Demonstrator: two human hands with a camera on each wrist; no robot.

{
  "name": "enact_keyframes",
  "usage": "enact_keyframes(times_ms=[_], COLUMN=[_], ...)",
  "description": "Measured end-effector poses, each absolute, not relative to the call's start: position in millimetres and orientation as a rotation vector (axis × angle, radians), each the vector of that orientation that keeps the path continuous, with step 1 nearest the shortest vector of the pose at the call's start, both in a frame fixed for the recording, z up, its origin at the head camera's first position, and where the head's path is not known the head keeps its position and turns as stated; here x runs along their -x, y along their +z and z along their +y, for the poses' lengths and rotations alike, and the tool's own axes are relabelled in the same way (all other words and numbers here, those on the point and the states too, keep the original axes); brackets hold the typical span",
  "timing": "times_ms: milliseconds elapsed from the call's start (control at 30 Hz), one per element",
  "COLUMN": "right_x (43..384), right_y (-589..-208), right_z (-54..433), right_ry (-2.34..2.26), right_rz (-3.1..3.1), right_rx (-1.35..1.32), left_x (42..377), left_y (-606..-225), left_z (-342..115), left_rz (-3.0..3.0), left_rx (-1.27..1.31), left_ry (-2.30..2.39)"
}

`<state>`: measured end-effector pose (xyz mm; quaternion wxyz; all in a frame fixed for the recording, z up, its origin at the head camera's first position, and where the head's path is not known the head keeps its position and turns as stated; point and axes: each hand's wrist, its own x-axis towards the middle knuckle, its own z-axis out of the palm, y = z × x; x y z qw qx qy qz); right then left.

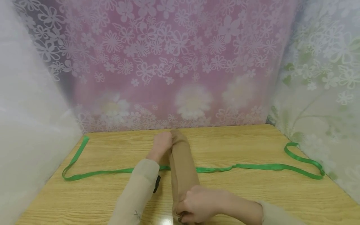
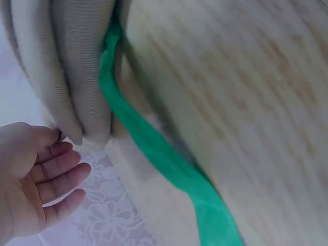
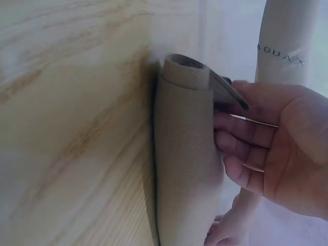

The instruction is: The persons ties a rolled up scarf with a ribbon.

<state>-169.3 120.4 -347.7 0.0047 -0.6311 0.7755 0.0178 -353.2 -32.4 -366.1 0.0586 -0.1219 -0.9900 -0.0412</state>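
A tan, finely ribbed roll of fabric (image 1: pixel 184 165) lies lengthwise on the table, its layers showing at the ends. My left hand (image 1: pixel 163 141) is at the far end, where thumb and forefinger pinch the fabric's edge; the other fingers are loosely bent in the left wrist view. At the near end, my right hand (image 1: pixel 201 203) pinches a loose flap (image 3: pixel 230 95) standing off the roll, thumb on top and fingers beneath. A green ribbon (image 1: pixel 261 167) runs crosswise under the roll and comes out on both sides.
The wooden table (image 1: pixel 230 143) has a pink floral curtain (image 1: pixel 180 62) along its back edge and pale sheeting (image 1: pixel 36 118) on both sides. The ribbon's ends curl near the table's left and right edges. A small black object (image 1: pixel 157 184) shows beside my left sleeve.
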Motion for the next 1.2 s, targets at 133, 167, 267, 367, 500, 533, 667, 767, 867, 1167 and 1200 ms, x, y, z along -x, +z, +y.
enact_keyframes(times_ms=[133,167,267,367,500,533,667,767,867,1167,1200], right_x=[172.9,174.4,179.5,184.8,192.6,194.3,199.8,203.1,207.3,224.6,226.1], right_y=[-344.7,-344.4,-343.6,-341.4,-337.0,-335.8,-331.2,-327.1,-323.8,-325.7,-326.6], right_z=[123.9,124.7,128.7,134.4,144.8,147.7,158.8,167.2,176.8,201.4,202.6], right_ry=[-0.058,-0.093,-0.174,-0.228,-0.285,-0.306,-0.409,-0.471,-0.514,-0.447,-0.437], right_rz=[2.400,2.397,2.425,2.478,2.560,2.571,2.574,2.571,2.608,2.871,2.891], right_rx=[2.002,2.007,2.039,2.046,1.969,1.939,1.783,1.620,1.471,1.279,1.270], left_x=[352.5,352.6,352.8,350.6,343.5,341.1,330.2,322.5,316.3,299.6,297.4], left_y=[-359.5,-357.9,-353.5,-348.6,-341.8,-340.1,-334.4,-331.0,-328.6,-326.7,-326.9], left_z=[-35.7,-36.4,-38.4,-40.8,-46.9,-49.0,-58.9,-66.4,-73.3,-87.8,-89.8], left_rz=[-3.018,-3.024,-3.045,-3.074,-3.128,-3.151,-3.198,-3.193,-3.185,-3.127,-3.116], left_rx=[0.352,0.355,0.368,0.406,0.485,0.488,0.486,0.503,0.511,0.458,0.468], left_ry=[-0.117,-0.112,-0.122,-0.152,-0.247,-0.286,-0.364,-0.353,-0.310,-0.161,-0.145])
